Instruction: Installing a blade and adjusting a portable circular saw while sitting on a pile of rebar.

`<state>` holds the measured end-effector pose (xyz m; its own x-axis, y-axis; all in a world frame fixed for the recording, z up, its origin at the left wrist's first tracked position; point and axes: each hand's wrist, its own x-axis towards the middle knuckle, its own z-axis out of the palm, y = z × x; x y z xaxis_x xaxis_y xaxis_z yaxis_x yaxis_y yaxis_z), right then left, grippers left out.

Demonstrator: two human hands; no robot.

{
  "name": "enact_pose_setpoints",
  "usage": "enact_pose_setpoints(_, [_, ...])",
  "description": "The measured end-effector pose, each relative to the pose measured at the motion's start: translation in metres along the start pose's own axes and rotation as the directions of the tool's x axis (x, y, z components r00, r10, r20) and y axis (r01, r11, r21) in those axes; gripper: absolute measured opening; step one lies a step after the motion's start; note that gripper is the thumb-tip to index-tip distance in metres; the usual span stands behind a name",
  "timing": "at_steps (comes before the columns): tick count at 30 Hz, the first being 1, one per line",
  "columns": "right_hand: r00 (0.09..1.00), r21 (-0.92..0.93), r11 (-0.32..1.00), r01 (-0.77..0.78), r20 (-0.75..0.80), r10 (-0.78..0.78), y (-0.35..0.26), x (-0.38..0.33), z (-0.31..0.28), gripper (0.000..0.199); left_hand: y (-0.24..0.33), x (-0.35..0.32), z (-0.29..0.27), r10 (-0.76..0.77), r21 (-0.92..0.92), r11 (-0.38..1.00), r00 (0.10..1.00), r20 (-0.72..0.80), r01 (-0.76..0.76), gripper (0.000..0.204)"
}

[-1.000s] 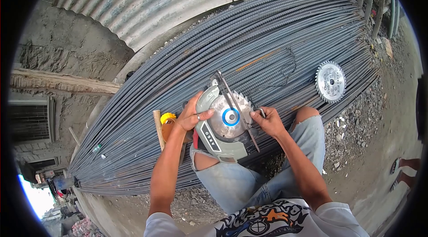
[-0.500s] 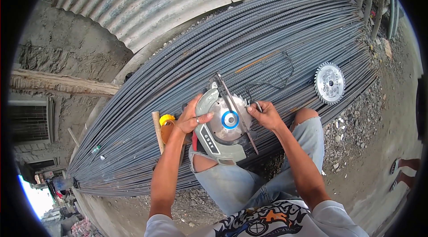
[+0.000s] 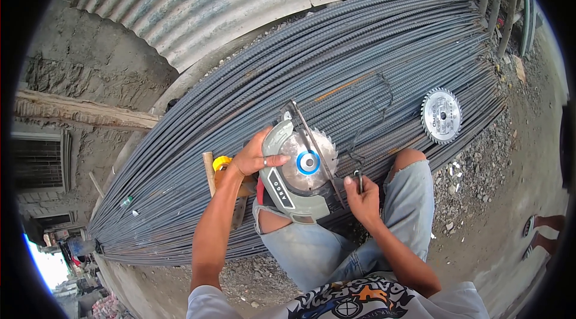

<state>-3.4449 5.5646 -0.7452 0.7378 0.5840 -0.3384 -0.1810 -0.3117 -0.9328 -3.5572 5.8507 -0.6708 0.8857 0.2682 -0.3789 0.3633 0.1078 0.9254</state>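
Note:
My left hand [image 3: 259, 157] is wrapped round the grey-green body of a circular saw [image 3: 277, 184], its thumb lying over the blade guard. The saw rests against my knee with its toothed blade [image 3: 294, 166] facing up; a blue ring circles the hub. A thin metal base plate [image 3: 312, 139] stands edge-on across the blade. Just right of the saw, my right hand [image 3: 363, 202] is closed on a small dark metal key [image 3: 359, 180], apart from the blade. What kind of key it is cannot be made out for certain.
A spare round saw blade [image 3: 442, 116] lies on the wide bundle of steel rebar [image 3: 264, 88], with a thin dark cord [image 3: 384, 94]. Yellow-orange gear [image 3: 223, 162] and a wooden stick [image 3: 209, 172] sit beside my left wrist. Corrugated sheet [image 3: 240, 13] lies beyond; another person's feet [image 3: 531, 226] show far right.
My right hand has moved down and slightly right, away from the blade's edge, bringing the small key with it. My left hand and the saw have barely moved.

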Motion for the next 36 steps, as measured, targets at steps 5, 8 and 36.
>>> enact_pose_setpoints(5, [0.998,0.035,0.999,-0.011,0.061,0.009,0.01,-0.037,0.01,0.033,0.009,0.004,0.003,0.002,0.069,0.998,1.0,0.016,-0.003,0.066])
enact_pose_setpoints(8, [0.984,-0.019,0.985,0.173,0.05,-0.172,0.02,-0.031,0.008,0.036,0.003,0.001,-0.001,0.029,0.061,0.998,1.0,-0.008,-0.028,0.065])
enact_pose_setpoints(36, [0.721,-0.144,0.739,0.659,0.402,-0.565,-0.02,0.048,-0.009,0.032,-0.064,-0.026,-0.024,-0.044,-0.359,0.93,0.95,-0.31,-0.075,0.069])
